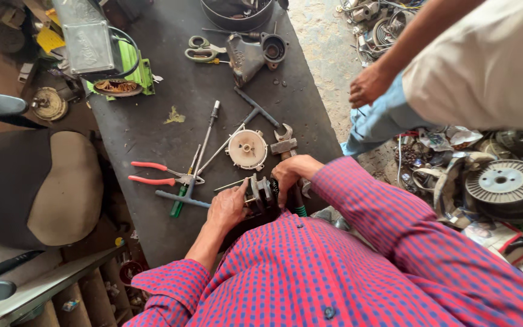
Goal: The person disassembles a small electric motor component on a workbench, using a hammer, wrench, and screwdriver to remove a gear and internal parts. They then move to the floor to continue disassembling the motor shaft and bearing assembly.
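So the small dark motor part (260, 192) sat at the lower middle of the frame, right at the near edge of the dark table (152, 133), pinned between both hands; left hand (228, 209) was half-curled against its left side, fingers pressing it, while the right hand (290, 175) was wrapped shut around its right end. Best bet, I reckon, was a firm grip with the part braced on the table so it couldn't twist. Its long axis looked to run roughly left-right across the frame; which end faced which way I couldn't tell. Just above it lay a round cream cover (247, 149) and a wrench (284, 142); red-handled pliers (158, 174) to the left; another person's hand (367, 85) upper right.
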Demonstrator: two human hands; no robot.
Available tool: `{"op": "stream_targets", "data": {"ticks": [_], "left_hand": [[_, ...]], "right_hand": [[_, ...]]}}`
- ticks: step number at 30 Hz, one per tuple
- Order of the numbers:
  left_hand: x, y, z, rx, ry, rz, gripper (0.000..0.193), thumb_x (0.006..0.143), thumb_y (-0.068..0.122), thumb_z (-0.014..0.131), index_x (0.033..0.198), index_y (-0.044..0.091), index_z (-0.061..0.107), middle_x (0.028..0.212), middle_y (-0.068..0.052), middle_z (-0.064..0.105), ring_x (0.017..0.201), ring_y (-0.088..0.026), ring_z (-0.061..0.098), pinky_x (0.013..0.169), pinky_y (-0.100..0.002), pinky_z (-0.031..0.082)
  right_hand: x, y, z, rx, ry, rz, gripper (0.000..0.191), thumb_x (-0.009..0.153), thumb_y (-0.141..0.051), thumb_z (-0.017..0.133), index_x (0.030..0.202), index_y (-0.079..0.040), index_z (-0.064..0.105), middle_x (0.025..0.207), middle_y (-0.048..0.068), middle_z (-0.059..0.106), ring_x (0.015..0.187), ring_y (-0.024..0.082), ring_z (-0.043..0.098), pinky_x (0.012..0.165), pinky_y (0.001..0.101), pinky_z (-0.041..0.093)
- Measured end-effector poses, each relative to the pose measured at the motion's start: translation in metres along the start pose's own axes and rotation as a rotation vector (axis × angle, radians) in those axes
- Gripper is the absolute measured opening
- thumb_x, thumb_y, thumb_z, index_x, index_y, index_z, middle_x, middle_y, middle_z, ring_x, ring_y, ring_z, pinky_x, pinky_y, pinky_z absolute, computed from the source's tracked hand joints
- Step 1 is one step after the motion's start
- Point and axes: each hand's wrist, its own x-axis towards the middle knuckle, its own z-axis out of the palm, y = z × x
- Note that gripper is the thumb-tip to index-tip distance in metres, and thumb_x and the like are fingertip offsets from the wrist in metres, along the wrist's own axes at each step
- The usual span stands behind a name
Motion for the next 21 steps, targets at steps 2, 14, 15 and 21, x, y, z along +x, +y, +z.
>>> {"op": "stream_targets", "data": {"ticks": [2,14,15,21], "left_hand": [[0.0,0.001,0.0,0.011,-0.01,-0.002,0.09,0.071,0.027,0.087,0.15,0.012,0.046,0.112,-0.012,0.071,0.107,-0.036,0.066,0.088,-0.051,0.053],[0.013,0.001,-0.016,-0.007,-0.047,0.007,0.084,0.07,0.031,0.088,0.144,0.012,0.053,0.109,-0.017,0.072,0.105,-0.04,0.067,0.088,-0.051,0.053],[0.011,0.004,-0.015,-0.017,-0.034,0.01,0.084,0.071,0.03,0.088,0.145,0.012,0.052,0.109,-0.017,0.072,0.105,-0.039,0.067,0.089,-0.051,0.053],[-0.001,0.009,-0.005,-0.011,0.024,-0.043,0.088,0.072,0.028,0.086,0.15,0.014,0.046,0.117,-0.011,0.07,0.109,-0.037,0.065,0.09,-0.051,0.052]], "right_hand": [[0.001,-0.002,-0.006,0.028,-0.044,0.003,0.066,0.054,-0.054,0.09,0.091,-0.001,0.079,0.088,0.013,0.081,0.078,0.03,0.077,0.068,0.0419,0.062],[0.0,-0.001,0.086,-0.318,0.841,-0.051,0.064,0.073,-0.04,0.084,0.119,-0.005,0.058,0.091,0.01,0.074,0.085,0.031,0.074,0.07,0.0416,0.059],[-0.002,0.001,0.073,-0.287,0.681,-0.038,0.069,0.072,-0.047,0.086,0.117,-0.003,0.059,0.092,0.014,0.074,0.085,0.034,0.074,0.071,0.0428,0.059],[0.004,-0.009,-0.004,0.001,-0.058,0.071,0.067,0.059,-0.058,0.09,0.097,-0.004,0.077,0.097,0.013,0.079,0.086,0.03,0.076,0.074,0.0391,0.061]]}}
